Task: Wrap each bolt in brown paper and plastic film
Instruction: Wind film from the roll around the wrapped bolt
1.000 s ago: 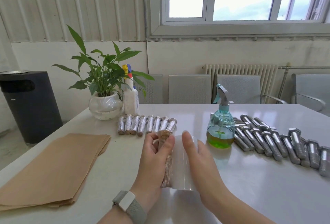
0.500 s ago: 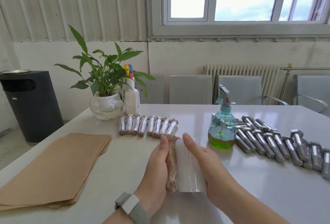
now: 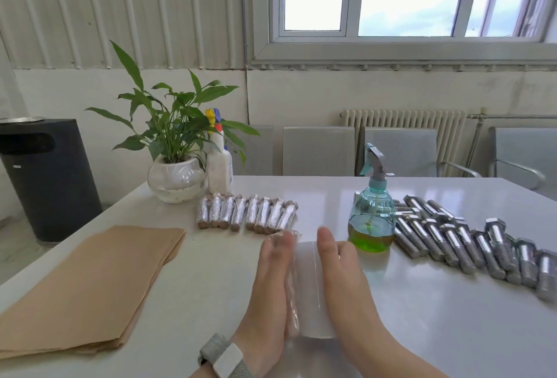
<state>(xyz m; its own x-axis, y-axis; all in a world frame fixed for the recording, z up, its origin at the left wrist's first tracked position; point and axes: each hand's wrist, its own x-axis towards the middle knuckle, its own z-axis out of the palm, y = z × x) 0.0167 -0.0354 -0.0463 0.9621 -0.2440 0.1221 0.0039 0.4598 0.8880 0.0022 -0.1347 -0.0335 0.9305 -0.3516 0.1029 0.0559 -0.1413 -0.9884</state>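
A black bin (image 3: 45, 179) stands on the floor at nine o'clock, off the table's left edge. On the white table (image 3: 422, 332), a stack of brown paper sheets (image 3: 87, 287) lies at eight o'clock. At eleven o'clock sits a green plant in a white pot (image 3: 174, 180), with a white spray bottle (image 3: 219, 163) just beside it on the right. In front of these, a row of wrapped bolts (image 3: 245, 215) lies side by side. At six o'clock the left hand (image 3: 271, 293), a watch on its wrist, lies with straight fingers pressed flat on a bolt (image 3: 291, 296) that is partly rolled in clear plastic film (image 3: 310, 290); the bolt is mostly hidden and blurred. The right hand (image 3: 343, 284) rests just right of it, fingers straight, flat on the film sheet. At one o'clock stands a blue-green spray bottle (image 3: 372, 221) holding green liquid. Bare steel bolts (image 3: 470, 245) lie in a slanting row at three o'clock.
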